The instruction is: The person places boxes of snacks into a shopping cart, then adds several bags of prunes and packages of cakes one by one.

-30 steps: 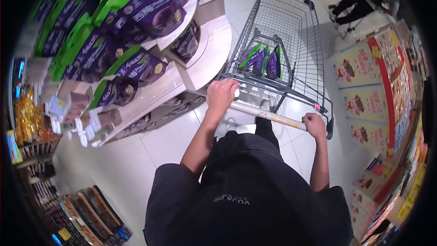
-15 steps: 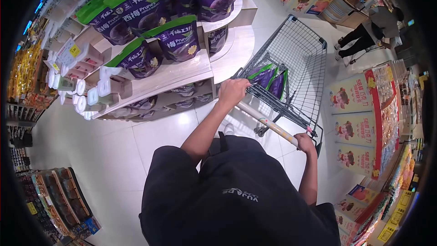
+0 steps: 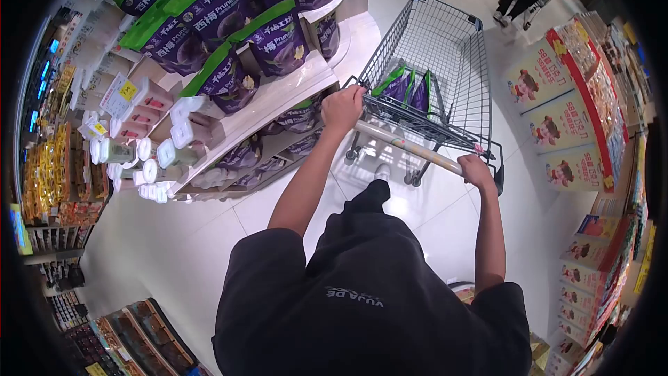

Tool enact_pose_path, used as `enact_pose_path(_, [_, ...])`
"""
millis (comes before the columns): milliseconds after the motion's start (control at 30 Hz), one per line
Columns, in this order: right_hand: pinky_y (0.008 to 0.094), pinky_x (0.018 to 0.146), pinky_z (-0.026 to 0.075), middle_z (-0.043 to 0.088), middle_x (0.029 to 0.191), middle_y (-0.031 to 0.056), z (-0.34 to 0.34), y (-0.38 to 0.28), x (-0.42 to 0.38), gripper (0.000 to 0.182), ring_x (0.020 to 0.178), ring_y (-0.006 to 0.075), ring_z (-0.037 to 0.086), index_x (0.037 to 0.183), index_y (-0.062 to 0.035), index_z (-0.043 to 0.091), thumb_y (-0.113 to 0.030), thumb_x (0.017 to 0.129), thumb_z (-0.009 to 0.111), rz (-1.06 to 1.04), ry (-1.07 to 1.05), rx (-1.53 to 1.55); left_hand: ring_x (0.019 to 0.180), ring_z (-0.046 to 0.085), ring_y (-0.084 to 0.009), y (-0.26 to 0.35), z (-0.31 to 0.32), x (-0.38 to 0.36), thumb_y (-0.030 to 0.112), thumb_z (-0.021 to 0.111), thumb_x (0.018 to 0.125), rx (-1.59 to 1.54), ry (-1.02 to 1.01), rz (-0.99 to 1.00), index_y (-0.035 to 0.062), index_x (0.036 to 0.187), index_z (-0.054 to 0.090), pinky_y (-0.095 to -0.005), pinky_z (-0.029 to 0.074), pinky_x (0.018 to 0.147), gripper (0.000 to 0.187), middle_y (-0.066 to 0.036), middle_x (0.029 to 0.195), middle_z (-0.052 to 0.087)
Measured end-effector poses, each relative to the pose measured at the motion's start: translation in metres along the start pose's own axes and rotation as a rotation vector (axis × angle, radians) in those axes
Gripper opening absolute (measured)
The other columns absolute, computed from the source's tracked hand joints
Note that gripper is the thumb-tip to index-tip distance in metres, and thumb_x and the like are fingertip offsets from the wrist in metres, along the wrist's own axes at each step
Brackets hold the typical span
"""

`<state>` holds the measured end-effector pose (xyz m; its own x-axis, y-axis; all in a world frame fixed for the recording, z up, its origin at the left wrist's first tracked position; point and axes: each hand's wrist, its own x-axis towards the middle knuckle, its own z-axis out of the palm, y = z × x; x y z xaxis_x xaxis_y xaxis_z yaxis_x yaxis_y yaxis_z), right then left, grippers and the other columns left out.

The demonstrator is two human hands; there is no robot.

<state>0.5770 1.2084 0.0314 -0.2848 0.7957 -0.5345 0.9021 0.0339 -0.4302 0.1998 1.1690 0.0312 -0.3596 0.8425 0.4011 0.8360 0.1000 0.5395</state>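
Since a second ago the shopping cart (image 3: 431, 63) has swung closer to the tiered shelf (image 3: 278, 101) of purple prune bags (image 3: 278, 42), still on pale glossy floor tiles (image 3: 195, 251). Both hands stay wrapped around its handle bar (image 3: 410, 147), left hand (image 3: 342, 106) nearest the shelf, right hand (image 3: 477, 170) at the far end. Three purple bags (image 3: 407, 90) stand in the basket behind the wire, labels unreadable, and the person's dark shirt (image 3: 369, 306) hides the floor below the cart.

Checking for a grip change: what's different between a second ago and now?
No grip change. The cart swung right, then back, and sits close beside the prune display shelf. Left hand and right hand stay closed on the handle; purple bags remain inside.
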Motion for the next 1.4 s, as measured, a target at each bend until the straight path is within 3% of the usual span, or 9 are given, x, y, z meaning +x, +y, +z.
enact_pose_path(367, [0.0383, 0.065, 0.051, 0.065, 0.066, 0.0151, 0.073, -0.032, -0.085, 0.036, 0.059, 0.024, 0.065, 0.077, -0.0021, 0.066, -0.029, 0.086, 0.043, 0.098, -0.04, 0.061, 0.062, 0.065, -0.0322, -0.032, -0.051, -0.063, 0.03, 0.057, 0.091, -0.004, 0.01, 0.027, 0.0137, 0.084, 0.067, -0.0448, 0.05, 0.057, 0.02, -0.011, 0.067, 0.066])
enact_pose_path(467, [0.042, 0.069, 0.051, 0.067, 0.084, 0.0104, 0.11, -0.036, -0.101, 0.014, 0.078, 0.0266, 0.065, 0.085, -0.0054, 0.066, -0.016, 0.083, 0.057, -0.268, 0.582, 0.013, 0.058, 0.064, -0.0334, -0.038, -0.07, -0.075, 0.03, 0.055, 0.091, -0.05, -0.061, 0.093, 0.0119, 0.08, 0.065, -0.0457, 0.049, 0.054, 0.023, -0.012, 0.066, 0.066])
enact_pose_path(533, [0.0329, 0.063, 0.05, 0.066, 0.083, 0.0064, 0.121, -0.079, -0.113, 0.007, 0.076, 0.0173, 0.064, 0.087, -0.0048, 0.065, -0.008, 0.082, 0.06, -0.383, 0.743, 0.199, 0.058, 0.063, -0.0335, -0.043, -0.078, -0.081, 0.03, 0.057, 0.09, -0.031, -0.089, 0.104, 0.0116, 0.079, 0.066, -0.0452, 0.049, 0.054, 0.023, -0.012, 0.067, 0.065])
enact_pose_path(700, [0.0236, 0.059, 0.045, 0.064, 0.076, 0.0047, 0.127, -0.269, -0.113, 0.014, 0.066, 0.0106, 0.059, 0.095, -0.0021, 0.065, -0.009, 0.084, 0.061, -0.516, 0.328, 0.732, 0.059, 0.065, -0.0316, -0.057, -0.101, -0.099, 0.032, 0.052, 0.092, -0.042, -0.295, 0.17, 0.0091, 0.073, 0.064, -0.0448, 0.052, 0.057, 0.031, -0.011, 0.068, 0.066])
enact_pose_path(800, [0.0223, 0.063, 0.045, 0.059, 0.076, 0.0016, 0.112, -0.396, -0.097, 0.022, 0.071, 0.0066, 0.056, 0.109, 0.0001, 0.06, -0.006, 0.088, 0.058, -0.791, 0.123, 0.413, 0.058, 0.065, -0.0316, -0.084, -0.07, -0.126, 0.024, 0.059, 0.08, -0.195, -0.048, 0.285, 0.0111, 0.076, 0.066, -0.0457, 0.052, 0.055, 0.015, -0.01, 0.063, 0.066])
enact_pose_path(967, [0.0273, 0.061, 0.044, 0.052, 0.064, 0.0018, 0.146, -0.567, 0.011, 0.044, 0.063, 0.01, 0.055, 0.129, -0.0064, 0.05, -0.009, 0.086, 0.059, -0.891, 0.052, 0.263, 0.049, 0.061, -0.0246, -0.086, -0.117, -0.138, 0.022, 0.057, 0.084, -0.32, -0.214, 0.356, 0.0119, 0.06, 0.06, -0.0395, 0.046, 0.053, 0.026, -0.008, 0.056, 0.061])
enact_pose_path(1033, [0.0412, 0.066, 0.049, 0.066, 0.077, 0.011, 0.158, -0.597, 0.05, 0.037, 0.072, 0.0294, 0.065, 0.12, -0.0109, 0.056, -0.019, 0.085, 0.062, -0.85, 0.17, 0.019, 0.053, 0.061, -0.0235, -0.09, -0.124, -0.147, 0.02, 0.059, 0.08, -0.259, -0.261, 0.335, 0.0116, 0.064, 0.058, -0.0381, 0.047, 0.059, 0.018, -0.007, 0.056, 0.058])
enact_pose_path(1133, [0.0459, 0.068, 0.048, 0.068, 0.083, 0.0123, 0.163, -0.618, 0.069, 0.025, 0.078, 0.0347, 0.065, 0.11, -0.0109, 0.059, -0.022, 0.087, 0.061, -0.788, 0.334, -0.233, 0.049, 0.06, -0.0217, -0.102, -0.121, -0.16, 0.018, 0.059, 0.079, -0.284, -0.132, 0.419, 0.0113, 0.067, 0.056, -0.0379, 0.047, 0.055, 0.014, -0.004, 0.056, 0.056])
enact_pose_path(1400, [0.0403, 0.061, 0.05, 0.068, 0.074, 0.0066, 0.141, -0.613, 0.045, 0.012, 0.069, 0.0318, 0.065, 0.095, -0.0096, 0.061, -0.02, 0.092, 0.057, -0.91, 0.499, -0.216, 0.066, 0.068, -0.0238, -0.114, -0.155, -0.161, 0.014, 0.054, 0.079, -0.319, -0.526, 0.38, 0.0077, 0.08, 0.06, -0.0382, 0.052, 0.062, 0.009, -0.008, 0.071, 0.065])
